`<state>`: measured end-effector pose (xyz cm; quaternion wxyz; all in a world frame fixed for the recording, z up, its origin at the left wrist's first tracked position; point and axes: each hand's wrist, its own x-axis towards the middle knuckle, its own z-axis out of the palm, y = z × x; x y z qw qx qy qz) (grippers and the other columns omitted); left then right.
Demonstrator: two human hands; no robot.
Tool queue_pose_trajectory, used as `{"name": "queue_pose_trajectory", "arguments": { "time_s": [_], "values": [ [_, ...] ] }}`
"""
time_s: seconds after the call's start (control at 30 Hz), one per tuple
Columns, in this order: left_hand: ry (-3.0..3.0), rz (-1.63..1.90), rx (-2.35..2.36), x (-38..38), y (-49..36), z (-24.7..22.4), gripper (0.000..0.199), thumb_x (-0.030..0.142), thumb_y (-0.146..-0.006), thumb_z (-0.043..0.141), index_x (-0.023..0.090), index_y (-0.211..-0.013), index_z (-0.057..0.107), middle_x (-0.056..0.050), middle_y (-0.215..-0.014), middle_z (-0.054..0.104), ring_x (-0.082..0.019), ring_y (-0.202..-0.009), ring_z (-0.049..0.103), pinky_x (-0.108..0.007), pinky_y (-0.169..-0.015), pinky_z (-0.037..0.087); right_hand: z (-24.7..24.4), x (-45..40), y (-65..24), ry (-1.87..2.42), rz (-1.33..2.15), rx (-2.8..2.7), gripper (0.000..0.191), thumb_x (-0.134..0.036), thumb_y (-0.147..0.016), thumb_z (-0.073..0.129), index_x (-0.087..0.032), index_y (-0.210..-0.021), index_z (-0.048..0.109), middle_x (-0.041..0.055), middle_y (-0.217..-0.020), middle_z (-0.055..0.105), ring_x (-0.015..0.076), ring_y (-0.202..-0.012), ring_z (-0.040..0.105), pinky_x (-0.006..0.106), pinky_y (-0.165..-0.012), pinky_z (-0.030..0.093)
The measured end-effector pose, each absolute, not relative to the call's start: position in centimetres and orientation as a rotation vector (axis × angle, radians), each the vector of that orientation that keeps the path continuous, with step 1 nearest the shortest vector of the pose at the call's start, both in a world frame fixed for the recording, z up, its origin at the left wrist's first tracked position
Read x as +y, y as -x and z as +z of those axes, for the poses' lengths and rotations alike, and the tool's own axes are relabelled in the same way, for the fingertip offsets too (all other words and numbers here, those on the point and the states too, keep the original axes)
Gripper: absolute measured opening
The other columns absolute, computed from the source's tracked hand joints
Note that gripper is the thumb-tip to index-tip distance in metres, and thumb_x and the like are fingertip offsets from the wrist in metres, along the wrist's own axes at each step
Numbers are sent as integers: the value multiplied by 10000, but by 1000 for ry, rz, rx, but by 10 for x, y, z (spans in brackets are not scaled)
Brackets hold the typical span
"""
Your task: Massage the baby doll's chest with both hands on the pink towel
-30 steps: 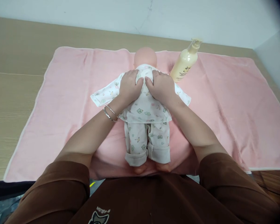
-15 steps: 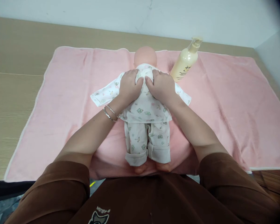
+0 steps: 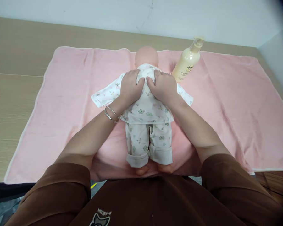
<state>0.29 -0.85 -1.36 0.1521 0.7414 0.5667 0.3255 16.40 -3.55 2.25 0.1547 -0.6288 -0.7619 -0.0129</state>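
A baby doll (image 3: 146, 110) in a white printed top and trousers with turned-up cuffs lies face down, its bald head away from me. My left hand (image 3: 132, 85) is on its left upper back and shoulder, fingers curled over and thumb along the back. On the other shoulder my right hand (image 3: 163, 86) mirrors this grip, the two thumbs nearly meeting at the spine. The fingertips are partly hidden beyond the knuckles. Both sleeves spread outward, and the bare feet point toward me.
A pink towel (image 3: 226, 110) lies under the doll on a wooden table (image 3: 16, 62). Right of the head stands a cream pump bottle (image 3: 186, 64). A white wall (image 3: 108, 15) rises behind the table. The towel drapes at the near edge, close to my body.
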Motion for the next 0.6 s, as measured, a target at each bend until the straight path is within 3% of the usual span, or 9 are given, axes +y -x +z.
{"name": "queue_pose_trajectory", "arguments": {
  "time_s": [0.33,0.5,0.6],
  "values": [
    [-2094,871,1622,-10,-2,-4,496,391,-996,448,158,-1401,613,-165,-1498,636,-329,-1469,537,-492,-1313,346,27,-40,-163,1821,-27,-2187,505,-432,-1090,298,-89,-1180,657,229,-1160,733,371,-1121,665,526,-1020,494],
    [-2059,734,1594,-1,5,6,438,421,-1011,420,133,-1195,695,-195,-1261,729,-350,-1291,643,-513,-1203,463,40,-52,-160,1809,30,-2279,415,-363,-1069,351,-110,-1067,680,214,-1128,733,359,-1084,672,500,-981,507],
    [-2099,765,1654,-8,1,5,457,441,-1042,386,132,-1208,678,-202,-1267,718,-356,-1344,611,-515,-1235,425,42,-49,-164,1824,76,-2262,414,-365,-1065,352,-121,-1034,685,207,-1125,738,352,-1072,679,480,-957,513]
  ]
}}
